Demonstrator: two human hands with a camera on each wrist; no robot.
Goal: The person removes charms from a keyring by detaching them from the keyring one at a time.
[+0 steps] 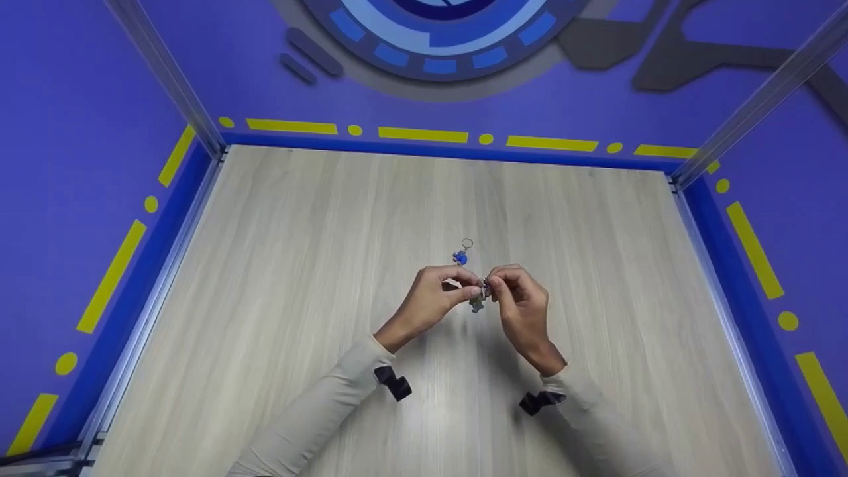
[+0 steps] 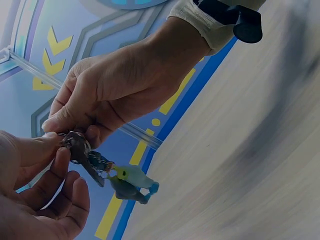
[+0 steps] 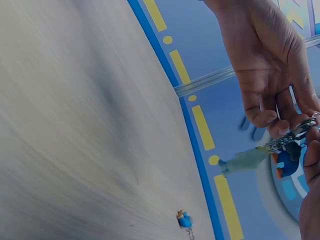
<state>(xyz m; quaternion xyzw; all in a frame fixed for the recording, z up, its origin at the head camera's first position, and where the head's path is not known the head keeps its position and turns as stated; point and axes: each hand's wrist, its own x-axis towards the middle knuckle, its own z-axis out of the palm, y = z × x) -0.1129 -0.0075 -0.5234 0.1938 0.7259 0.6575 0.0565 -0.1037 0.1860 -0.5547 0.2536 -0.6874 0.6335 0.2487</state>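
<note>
Silver metal keyring cluster [image 2: 79, 148] with pale-green figurine charm [image 2: 132, 179] is above pale wood-grain table [image 1: 318, 232], pinched by left hand [image 1: 432, 293] and right hand [image 1: 527, 311]. Risk: small parts could slip if either pinch loosens; bunched chain could snag.

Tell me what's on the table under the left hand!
In the head view, pale tabletop shows around the left hand, and a blue keychain lies just beyond it. Whatever the hand covers can't be seen.
</note>
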